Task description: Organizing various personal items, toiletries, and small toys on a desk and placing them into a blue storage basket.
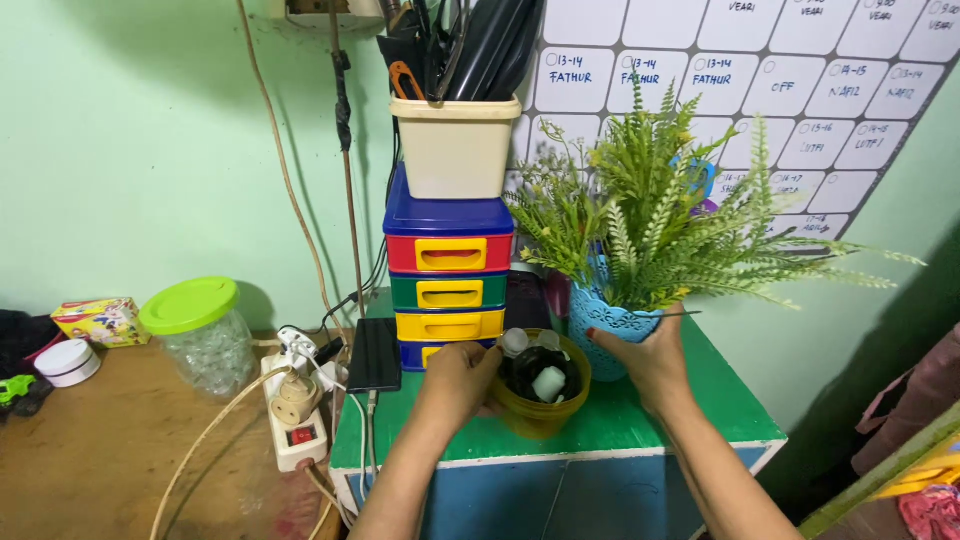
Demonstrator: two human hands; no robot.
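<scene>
The left hand (455, 380) gripped the yellow translucent plastic bowl (540, 412) near the green tabletop's (700, 410) front edge — the right hand (650, 362) clasped the adjacent blue lattice plant pot (600, 325).

My only view is the head camera, close in, looking forward and slightly down at the green-topped cabinet (690, 415), probably from standing height.

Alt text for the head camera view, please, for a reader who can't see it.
On a green-topped cabinet, a person's left hand grips a yellow bowl of small bottles while the right hand holds a blue lattice pot of green fern-like plants. Behind stands a stack of coloured mini drawers topped by a cream tub of tools.
</scene>
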